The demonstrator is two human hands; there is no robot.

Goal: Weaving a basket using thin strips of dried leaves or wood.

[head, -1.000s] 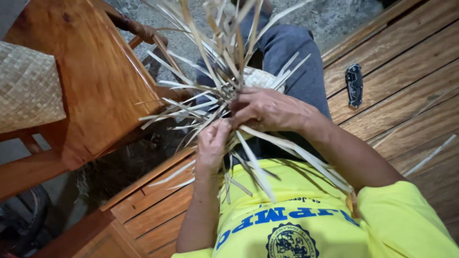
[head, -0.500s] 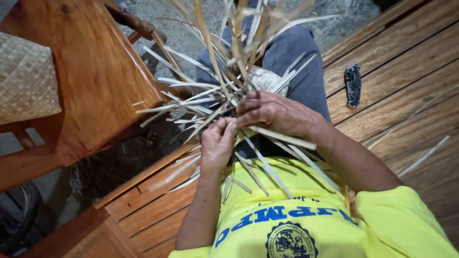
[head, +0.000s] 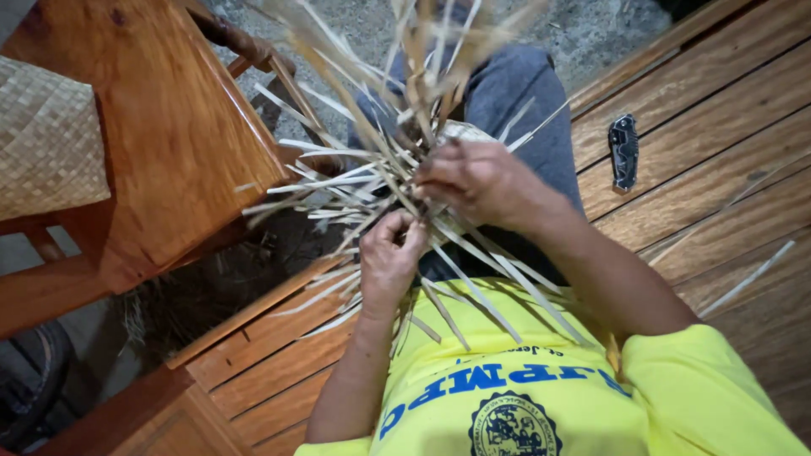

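The left hand [head: 390, 257] has curled tighter since a moment ago, pinching pale palm-leaf strips [head: 338, 181] low in the bundle; the right hand [head: 473, 181] has lifted, clenched over the half-woven piece [head: 460, 131] above the lap, so the weave is tightening; a folded knife [head: 624, 152] lies apart.

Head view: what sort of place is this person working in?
Probably a home porch or small craft workshop, not a factory. The person sits on a wooden plank bench beside a wooden chair above rough concrete ground, both hands plaiting pale leaf strips, with a finished woven mat nearby.
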